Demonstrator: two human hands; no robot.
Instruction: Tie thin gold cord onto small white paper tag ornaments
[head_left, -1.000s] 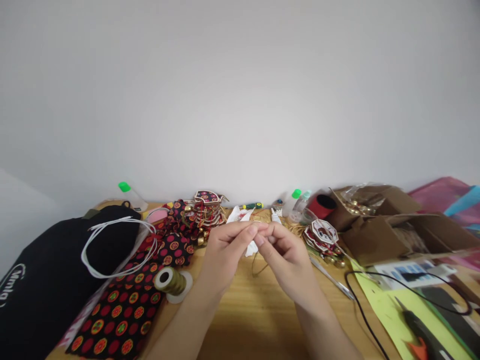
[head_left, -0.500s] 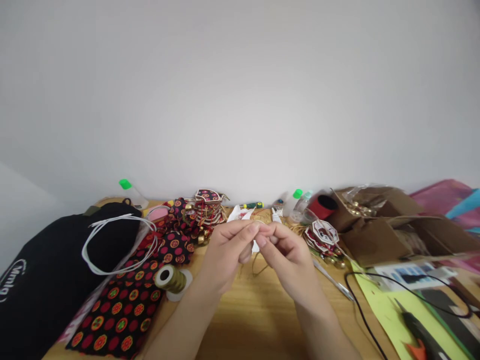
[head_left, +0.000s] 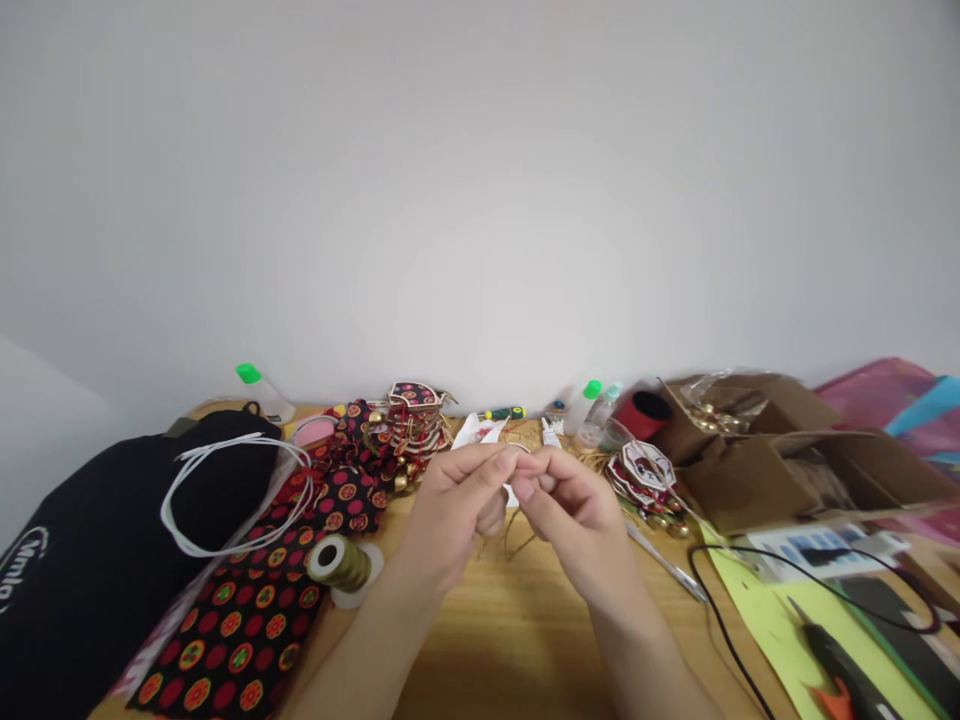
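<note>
Thin pale strand (head_left: 519, 446): a short arc shows just above the meeting fingertips (head_left: 505, 461), beyond the thread spool (head_left: 339, 563) and to its right; the rest is hidden by the fingers. Left hand (head_left: 459, 492): nearer the spool, thumb and forefinger closed, apparently pinching the strand. Right hand (head_left: 576, 508): farther right of the spool, thumb against forefinger, seemingly on the same piece. Brownish thread ends (head_left: 509, 548) show below the hands, right of the spool; whether they join the strand cannot be told. Handling notes, by judgement: steady one pinch while the other makes small adjustments; keep tension light and even, as so fine a piece probably slips or kinks easily; keep loose ends clear of the fingertips. Surroundings: patterned cloth (head_left: 240, 610) just left of the spool; belled ornaments (head_left: 415, 425) beyond it; metal tool (head_left: 666, 564) and yellow sheet (head_left: 772, 610) well to its right, all on the wooden counter (head_left: 510, 650).
</note>
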